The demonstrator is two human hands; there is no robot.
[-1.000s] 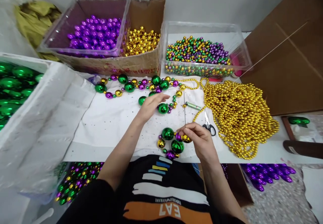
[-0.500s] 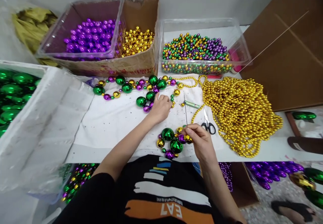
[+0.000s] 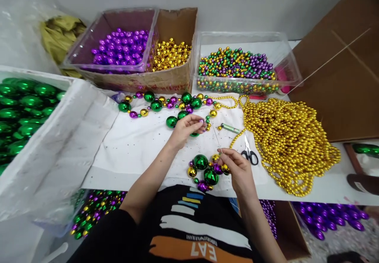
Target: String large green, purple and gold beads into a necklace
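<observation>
My left hand is closed in a pinch on a small purple bead, held above the white cloth. My right hand pinches the lower end of a thin needle, which points up and away from me. Just left of the right hand lies a cluster of strung beads in green, gold and purple. Loose large green beads sit behind the left hand and are partly covered by it. A green tube and black-handled scissors lie beyond the right hand.
A bead necklace stretches across the white cloth. Gold bead strands are heaped at right. Behind stand a cardboard box with purple and gold beads and a clear bin of small mixed beads. Big green beads fill a box at left.
My left hand has lifted off the beads on the cloth and moved toward the needle, with a small purple bead now showing at its fingertips. The right hand still pinches the needle.
</observation>
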